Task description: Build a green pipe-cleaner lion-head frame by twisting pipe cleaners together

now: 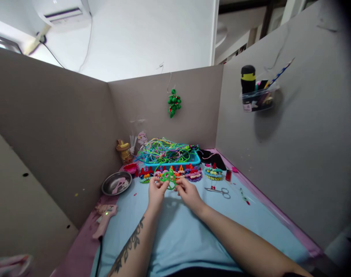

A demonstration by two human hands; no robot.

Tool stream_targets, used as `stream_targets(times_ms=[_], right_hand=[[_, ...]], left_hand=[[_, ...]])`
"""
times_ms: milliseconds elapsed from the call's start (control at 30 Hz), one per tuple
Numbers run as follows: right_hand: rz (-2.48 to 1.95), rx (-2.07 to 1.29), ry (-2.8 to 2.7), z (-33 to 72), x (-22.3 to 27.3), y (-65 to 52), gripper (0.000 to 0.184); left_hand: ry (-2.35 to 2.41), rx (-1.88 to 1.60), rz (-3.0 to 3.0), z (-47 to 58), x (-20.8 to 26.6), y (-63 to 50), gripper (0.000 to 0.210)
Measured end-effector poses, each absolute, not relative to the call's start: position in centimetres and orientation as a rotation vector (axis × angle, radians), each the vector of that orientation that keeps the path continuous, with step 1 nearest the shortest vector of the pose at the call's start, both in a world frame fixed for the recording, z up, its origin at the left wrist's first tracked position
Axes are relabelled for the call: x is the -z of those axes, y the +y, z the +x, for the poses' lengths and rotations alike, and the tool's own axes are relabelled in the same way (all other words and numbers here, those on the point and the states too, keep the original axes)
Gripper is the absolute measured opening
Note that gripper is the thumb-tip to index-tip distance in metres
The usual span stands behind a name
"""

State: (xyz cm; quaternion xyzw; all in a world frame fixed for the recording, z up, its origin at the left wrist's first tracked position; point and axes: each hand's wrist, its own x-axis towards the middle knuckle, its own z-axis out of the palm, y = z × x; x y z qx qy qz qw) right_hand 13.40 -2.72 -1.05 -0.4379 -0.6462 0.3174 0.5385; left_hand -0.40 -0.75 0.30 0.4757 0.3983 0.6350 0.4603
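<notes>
Both hands meet over the middle of the blue cloth. Between them is a looped green pipe cleaner shape (172,176), raised just above the cloth. My left hand (157,188) pinches its left side with thumb and fingers. At its lower right edge, my right hand (188,190) grips it with fingertips. Behind the hands stands a row of colourful pipe cleaner figures (193,173), partly covered by the green piece. A teal and yellow figure (213,172) sits a little to the right. Metal scissors (221,192) lie to the right of my right hand.
A blue tray (172,163) heaped with pipe cleaners stands at the back. To the left are a metal bowl (107,186) and a pink glue gun (103,223) with a lit green light. Grey panels (163,84) enclose the table. A clear holder (258,100) hangs on the right panel.
</notes>
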Motion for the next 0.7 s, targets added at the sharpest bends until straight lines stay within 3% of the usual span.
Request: stream_targets(times_ms=[233,700], right_hand=[[-1.037,-0.769,-1.584,13.4,0.9,-2.9,0.015],[-0.684,-1.361,-2.102,14.9,-0.5,-3.7,0.021]], left_hand=[[0.994,-1.619,1.140,-0.5,-0.3,-0.6,0.041],[0.979,-1.622,1.131,-0.6,-0.3,-0.5,0.041]])
